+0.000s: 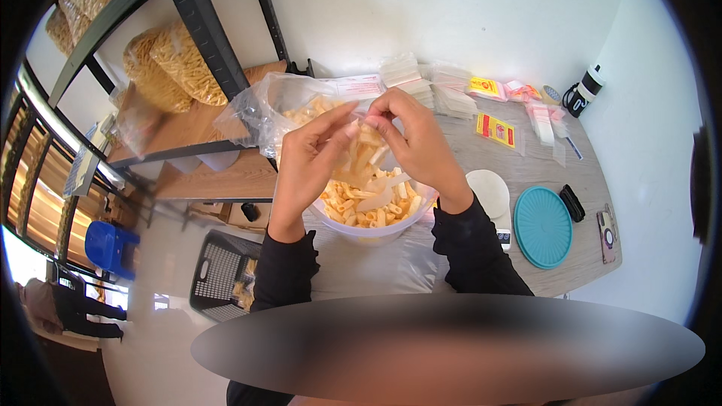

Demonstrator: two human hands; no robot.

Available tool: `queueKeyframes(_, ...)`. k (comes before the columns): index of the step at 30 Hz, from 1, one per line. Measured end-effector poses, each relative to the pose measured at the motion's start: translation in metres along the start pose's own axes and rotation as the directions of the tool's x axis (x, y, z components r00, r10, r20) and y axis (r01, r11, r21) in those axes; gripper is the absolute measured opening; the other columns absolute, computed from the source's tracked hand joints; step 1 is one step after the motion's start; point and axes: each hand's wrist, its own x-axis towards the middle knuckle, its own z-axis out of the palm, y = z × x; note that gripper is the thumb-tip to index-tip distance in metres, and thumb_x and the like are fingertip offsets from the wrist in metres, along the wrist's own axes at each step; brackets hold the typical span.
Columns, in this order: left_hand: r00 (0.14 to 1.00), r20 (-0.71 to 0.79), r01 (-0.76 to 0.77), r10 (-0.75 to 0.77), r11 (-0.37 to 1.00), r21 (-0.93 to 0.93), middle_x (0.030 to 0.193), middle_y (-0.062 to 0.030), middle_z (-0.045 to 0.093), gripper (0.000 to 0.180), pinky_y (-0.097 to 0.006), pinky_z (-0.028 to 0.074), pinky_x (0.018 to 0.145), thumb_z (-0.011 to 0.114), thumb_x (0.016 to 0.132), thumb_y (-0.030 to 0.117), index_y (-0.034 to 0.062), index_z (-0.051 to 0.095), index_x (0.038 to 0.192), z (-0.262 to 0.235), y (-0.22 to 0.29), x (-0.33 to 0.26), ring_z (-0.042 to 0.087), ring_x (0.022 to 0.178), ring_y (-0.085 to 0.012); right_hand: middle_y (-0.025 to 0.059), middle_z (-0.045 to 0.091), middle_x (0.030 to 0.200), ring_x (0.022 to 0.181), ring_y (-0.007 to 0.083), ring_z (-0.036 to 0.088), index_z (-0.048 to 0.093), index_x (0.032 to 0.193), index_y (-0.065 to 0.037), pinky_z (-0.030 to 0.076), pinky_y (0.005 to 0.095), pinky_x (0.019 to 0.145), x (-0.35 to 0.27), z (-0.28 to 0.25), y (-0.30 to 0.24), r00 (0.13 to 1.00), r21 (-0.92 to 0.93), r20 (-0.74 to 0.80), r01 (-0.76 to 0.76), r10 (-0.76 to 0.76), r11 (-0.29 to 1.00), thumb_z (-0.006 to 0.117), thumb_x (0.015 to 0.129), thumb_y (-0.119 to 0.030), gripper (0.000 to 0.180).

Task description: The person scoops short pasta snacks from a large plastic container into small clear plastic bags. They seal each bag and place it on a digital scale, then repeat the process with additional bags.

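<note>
Between my two hands is a small clear plastic bag (362,156) with pale yellow, tube-shaped snack pieces inside. My left hand (307,159) pinches its top edge on one side. My right hand (418,140) pinches the same edge on the other side, with the fingertips close together. Right below sits a translucent round bowl (367,237) heaped with the same tube snacks (353,207). A pale translucent piece (380,197) lies among the snacks; its kind is unclear. Behind my left hand, a large clear plastic bag (274,101) holds more snacks.
Stacked clear pouches (406,79) and yellow-red labels (496,130) lie along the wall. To the right are a white round scale (489,194), teal lid (543,227), phone (607,237) and black-white tumbler (585,92). A shelf (218,135) and dark crate (214,271) stand left.
</note>
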Motion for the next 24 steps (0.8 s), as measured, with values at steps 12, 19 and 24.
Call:
queueKeyframes(12, 0.999, 0.036, 0.032, -0.030, 0.999, -0.042, 0.104, -0.0106, 0.073, 0.048, -0.026, 0.056, 0.084, 0.082, 0.082, 0.002, -0.0084, 0.063, 0.124, -0.012, 0.012, -0.006, 0.068, 0.096, -0.0129, 0.0090, 0.066, 0.087, 0.081, 0.0202, 0.061, 0.064, 0.093, 0.001, 0.048, 0.0313, 0.075, -0.004, -0.029, -0.013, 0.998, 0.013, 0.039, -0.046, 0.045, 0.999, 0.071, 0.092, -0.011, 0.014)
queueKeyframes(19, 0.997, -0.080, -0.003, 0.003, 1.000, -0.005, 0.107, -0.0101, 0.072, 0.046, -0.027, 0.056, 0.087, 0.084, 0.081, 0.001, -0.0072, 0.064, 0.121, -0.019, 0.037, -0.033, 0.068, 0.099, -0.0141, 0.0089, 0.067, 0.090, 0.083, 0.0195, 0.063, 0.068, 0.099, 0.000, 0.049, 0.0302, 0.078, -0.007, -0.032, -0.023, 0.998, 0.020, -0.021, 0.068, -0.067, 0.998, 0.072, 0.091, -0.010, 0.013)
queueKeyframes(24, 0.956, -0.294, 0.064, 0.003, 0.974, 0.219, 0.115, -0.0125, 0.070, 0.041, -0.030, 0.053, 0.095, 0.078, 0.089, 0.007, -0.0055, 0.062, 0.125, -0.096, 0.040, -0.094, 0.067, 0.106, -0.0177, 0.0037, 0.070, 0.099, 0.089, 0.0131, 0.065, 0.071, 0.103, -0.003, 0.050, 0.0263, 0.085, -0.009, -0.049, -0.023, 0.961, 0.004, -0.273, 0.043, -0.040, 0.999, 0.071, 0.094, -0.011, 0.013)
